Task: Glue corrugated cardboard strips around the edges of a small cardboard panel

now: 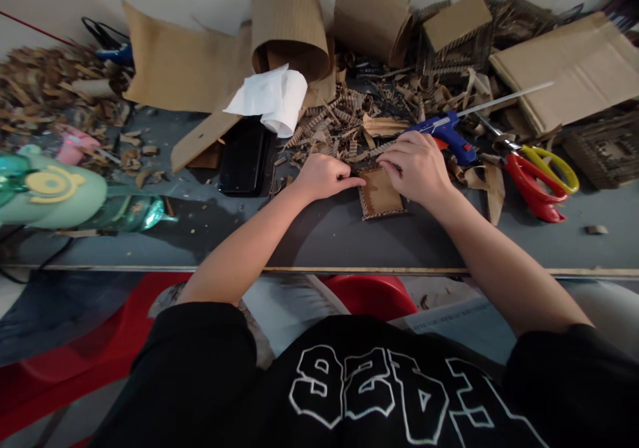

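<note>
Corrugated-edged cardboard panel (383,198) being handled at its far side

On the grey counter (319,245), the panel is being flanked at its far corners, its near edge being left uncovered toward the person. At the far-left corner, the left hand (327,175) is being held with its fingers curled in and its thumb being stretched out onto the rim; whether anything is being gripped inside it cannot be told. The far-right corner is being covered by the right hand (417,165), whose fingers are being bent downward, thumb and forefinger close together at the far edge; whether the rim is being pinched cannot be told. Just beyond the right hand, a blue glue gun (453,135) is being partly hidden by it. Red-and-yellow-handled scissors (543,207) are being left unheld farther right, and a black smartphone (242,158) is being left untouched beyond the left forearm.
</note>
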The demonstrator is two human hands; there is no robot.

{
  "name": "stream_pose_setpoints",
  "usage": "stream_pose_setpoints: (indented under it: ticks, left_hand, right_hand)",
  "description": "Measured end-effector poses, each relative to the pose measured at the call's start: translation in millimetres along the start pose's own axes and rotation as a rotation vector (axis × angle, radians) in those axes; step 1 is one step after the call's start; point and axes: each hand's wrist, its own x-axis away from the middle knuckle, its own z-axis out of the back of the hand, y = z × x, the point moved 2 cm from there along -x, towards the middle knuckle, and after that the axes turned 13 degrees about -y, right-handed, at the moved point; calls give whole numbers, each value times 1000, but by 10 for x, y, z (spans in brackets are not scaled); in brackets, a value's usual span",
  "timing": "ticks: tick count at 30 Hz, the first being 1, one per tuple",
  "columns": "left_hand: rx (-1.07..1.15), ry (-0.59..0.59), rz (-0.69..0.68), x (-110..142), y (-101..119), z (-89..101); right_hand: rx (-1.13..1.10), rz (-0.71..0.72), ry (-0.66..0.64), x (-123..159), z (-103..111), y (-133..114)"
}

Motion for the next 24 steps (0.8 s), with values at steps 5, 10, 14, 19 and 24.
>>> stream_pose_setpoints:
  ticks: [5, 10, 14, 19, 24]
  left_hand:
    - [-6, -27, 8, -2, -1, 4]
    - [3, -35, 18, -5, -5, 5]
    - [13, -30, 15, -10, 1, 10]
    - [24, -22, 12, -11, 2, 10]
    - [29, 11, 13, 2, -1, 7]
  right_hand:
    - [-4, 13, -11, -4, -14, -23]
    - [-6, 17, 2, -5, -31, -21]
    - [-1, 26, 2, -7, -49, -12]
    - [10, 33, -3, -12, -47, -13]
    - [5, 44, -12, -12, -37, -16]
